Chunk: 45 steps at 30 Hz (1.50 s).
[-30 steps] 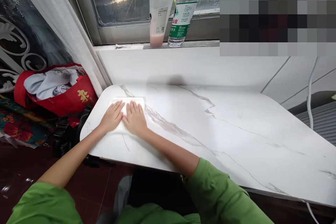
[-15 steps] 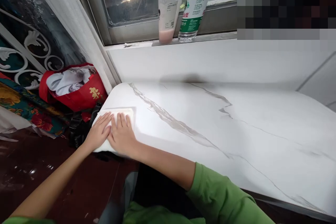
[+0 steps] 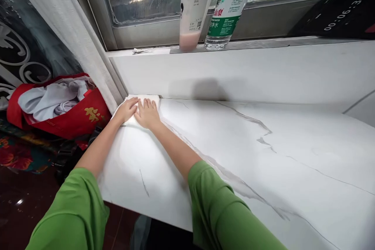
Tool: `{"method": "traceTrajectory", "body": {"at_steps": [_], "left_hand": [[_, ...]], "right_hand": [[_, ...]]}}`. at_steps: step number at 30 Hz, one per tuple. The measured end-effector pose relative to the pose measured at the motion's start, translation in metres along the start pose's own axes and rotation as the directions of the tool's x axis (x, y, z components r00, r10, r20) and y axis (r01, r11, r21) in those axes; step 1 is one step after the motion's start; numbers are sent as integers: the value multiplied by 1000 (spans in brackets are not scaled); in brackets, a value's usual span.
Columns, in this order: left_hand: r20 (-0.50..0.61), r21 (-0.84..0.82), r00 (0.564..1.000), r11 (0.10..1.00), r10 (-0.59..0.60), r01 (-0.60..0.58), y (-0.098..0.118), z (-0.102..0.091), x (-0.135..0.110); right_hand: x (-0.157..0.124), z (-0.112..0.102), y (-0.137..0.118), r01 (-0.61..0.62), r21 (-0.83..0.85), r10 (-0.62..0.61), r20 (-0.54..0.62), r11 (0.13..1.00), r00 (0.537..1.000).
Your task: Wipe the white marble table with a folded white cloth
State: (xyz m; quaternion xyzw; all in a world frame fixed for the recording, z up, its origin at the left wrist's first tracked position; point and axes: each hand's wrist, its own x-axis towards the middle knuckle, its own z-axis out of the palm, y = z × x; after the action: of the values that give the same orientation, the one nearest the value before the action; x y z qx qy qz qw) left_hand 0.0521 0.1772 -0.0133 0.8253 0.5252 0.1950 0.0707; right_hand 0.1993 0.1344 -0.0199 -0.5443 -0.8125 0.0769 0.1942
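A folded white cloth (image 3: 151, 98) lies flat at the far left corner of the white marble-patterned table (image 3: 234, 136), against the wall. My left hand (image 3: 128, 110) presses on the cloth's left part with its fingers stretched out. Beside it, my right hand (image 3: 148, 113) also rests flat on the cloth, fingers extended and slightly spread. The two hands touch or nearly touch near the thumbs. Parts of the cloth are hidden under both palms.
On the window sill stand a plastic cup (image 3: 193, 11) with some pink drink and a water bottle (image 3: 230, 11) with a green-white label. A dark screen (image 3: 336, 15) showing digits leans farther right. Left of the table is a red bag (image 3: 70, 117) holding pale fabric, beside a curtain (image 3: 67, 19).
Both hands have slid the cloth away from me, from the table's near left edge to the far left corner by the wall. The view has shifted with them.
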Motion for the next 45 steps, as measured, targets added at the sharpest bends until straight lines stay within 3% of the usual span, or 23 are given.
{"method": "traceTrajectory", "body": {"at_steps": [4,7,14,19,28,32,34,37,41,45], "left_hand": [[9,14,999,999,38,-38,-8,5,32],[13,12,999,999,45,-45,-11,6,41],[40,107,999,994,-9,5,5,5,22],[80,130,996,991,-27,16,36,3,-27],[-67,194,998,981,2,11,123,5,-179],[-75,201,996,979,54,-38,163,15,-212],[-83,198,993,978,81,-63,179,22,-212],[-81,184,991,979,103,-87,195,36,-192],[-31,173,995,981,92,-85,207,54,-136],[-20,162,1000,987,4,-1,219,70,-67]], "right_hand": [[24,0,17,-34,-7,34,-7,999,999],[31,-2,23,-39,3,39,-1,999,999],[15,-5,23,-23,30,23,-13,999,1000],[-33,-15,16,44,-5,-43,6,999,999],[-188,-42,-22,208,48,-207,-16,977,978],[-236,-64,-17,171,116,-182,87,978,979],[-246,-75,-7,116,155,-143,181,981,973],[-243,-84,14,33,169,-78,267,985,961],[-212,-83,54,-76,91,59,168,993,984],[-163,-82,103,-121,43,120,28,992,992]]}}
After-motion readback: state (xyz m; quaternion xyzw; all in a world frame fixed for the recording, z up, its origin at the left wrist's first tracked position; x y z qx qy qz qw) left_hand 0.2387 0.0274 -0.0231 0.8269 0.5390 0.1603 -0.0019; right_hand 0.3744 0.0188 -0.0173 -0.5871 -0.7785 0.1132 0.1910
